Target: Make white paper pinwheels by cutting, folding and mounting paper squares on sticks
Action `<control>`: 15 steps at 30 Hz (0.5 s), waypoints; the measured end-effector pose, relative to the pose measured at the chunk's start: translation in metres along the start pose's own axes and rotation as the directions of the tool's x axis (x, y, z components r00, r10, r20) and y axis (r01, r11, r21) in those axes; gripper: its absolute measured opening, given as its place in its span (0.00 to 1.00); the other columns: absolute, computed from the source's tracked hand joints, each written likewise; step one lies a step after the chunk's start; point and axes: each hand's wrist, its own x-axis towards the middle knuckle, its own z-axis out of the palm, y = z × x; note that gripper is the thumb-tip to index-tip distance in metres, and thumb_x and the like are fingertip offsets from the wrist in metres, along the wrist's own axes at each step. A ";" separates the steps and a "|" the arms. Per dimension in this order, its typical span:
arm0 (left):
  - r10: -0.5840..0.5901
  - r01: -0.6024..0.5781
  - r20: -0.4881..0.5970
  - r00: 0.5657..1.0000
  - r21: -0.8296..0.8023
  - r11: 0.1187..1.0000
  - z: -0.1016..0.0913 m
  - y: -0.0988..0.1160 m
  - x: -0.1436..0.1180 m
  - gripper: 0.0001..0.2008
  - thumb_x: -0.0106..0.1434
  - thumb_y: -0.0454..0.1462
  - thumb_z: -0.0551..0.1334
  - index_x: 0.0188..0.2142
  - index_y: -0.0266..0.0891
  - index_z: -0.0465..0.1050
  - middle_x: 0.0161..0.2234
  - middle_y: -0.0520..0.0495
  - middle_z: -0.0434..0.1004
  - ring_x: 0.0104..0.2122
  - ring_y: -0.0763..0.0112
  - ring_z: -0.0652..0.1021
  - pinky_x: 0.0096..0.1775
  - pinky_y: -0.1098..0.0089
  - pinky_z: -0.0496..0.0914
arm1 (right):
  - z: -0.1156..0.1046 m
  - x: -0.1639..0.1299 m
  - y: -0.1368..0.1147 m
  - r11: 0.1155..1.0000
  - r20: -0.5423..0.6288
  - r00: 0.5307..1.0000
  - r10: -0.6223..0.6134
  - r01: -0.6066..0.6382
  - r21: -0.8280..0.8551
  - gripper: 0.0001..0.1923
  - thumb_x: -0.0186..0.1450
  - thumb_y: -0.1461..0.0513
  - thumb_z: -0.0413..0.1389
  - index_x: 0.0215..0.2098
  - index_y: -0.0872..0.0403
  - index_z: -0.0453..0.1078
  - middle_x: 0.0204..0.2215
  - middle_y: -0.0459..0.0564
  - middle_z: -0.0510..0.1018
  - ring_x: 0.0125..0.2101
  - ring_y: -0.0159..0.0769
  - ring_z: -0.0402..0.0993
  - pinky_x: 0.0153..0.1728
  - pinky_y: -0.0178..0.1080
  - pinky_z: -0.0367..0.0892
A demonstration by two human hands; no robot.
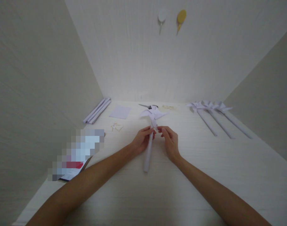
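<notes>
A white paper pinwheel [153, 114] on a rolled paper stick [148, 153] lies on the pale table [186, 188] at the centre. My left hand [140, 140] grips the stick just below the vanes. My right hand [170, 142] pinches near the top of the stick from the right, fingertips touching the paper. The stick's lower end points toward me.
Three finished pinwheels [211, 108] lie at the back right. Rolled paper sticks [97, 110] rest at the back left, beside a paper square [120, 111], small pins [116, 126] and scissors [148, 106]. A blurred booklet [75, 157] sits at the left. Two hooks [171, 17] hang on the wall.
</notes>
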 end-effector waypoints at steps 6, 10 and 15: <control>-0.037 0.039 -0.025 0.999 0.054 0.998 0.000 0.001 -0.002 0.02 0.49 0.30 0.61 0.25 0.32 0.70 0.20 0.51 0.67 0.19 0.82 0.66 0.23 0.79 0.61 | -0.002 0.007 0.011 0.991 -0.224 0.968 0.111 -0.093 0.091 0.15 0.55 0.63 0.48 0.42 0.52 0.59 0.40 0.51 0.68 0.32 0.32 0.67 0.28 0.34 0.63; -0.054 0.055 -0.013 0.998 0.094 0.994 0.000 0.002 -0.003 0.01 0.50 0.30 0.60 0.24 0.32 0.70 0.20 0.51 0.67 0.18 0.83 0.66 0.22 0.80 0.61 | -0.007 0.014 0.015 1.000 -0.277 0.960 0.027 -0.024 0.013 0.32 0.48 0.69 0.47 0.52 0.50 0.51 0.52 0.55 0.58 0.39 0.35 0.66 0.30 0.36 0.64; -0.071 0.071 -0.004 0.997 0.152 0.986 0.000 0.002 -0.003 0.03 0.51 0.32 0.61 0.24 0.32 0.70 0.19 0.51 0.67 0.17 0.83 0.66 0.20 0.81 0.60 | -0.011 0.019 0.017 0.997 -0.274 0.959 -0.065 0.050 -0.062 0.34 0.48 0.69 0.44 0.54 0.48 0.50 0.53 0.54 0.57 0.40 0.36 0.65 0.28 0.35 0.63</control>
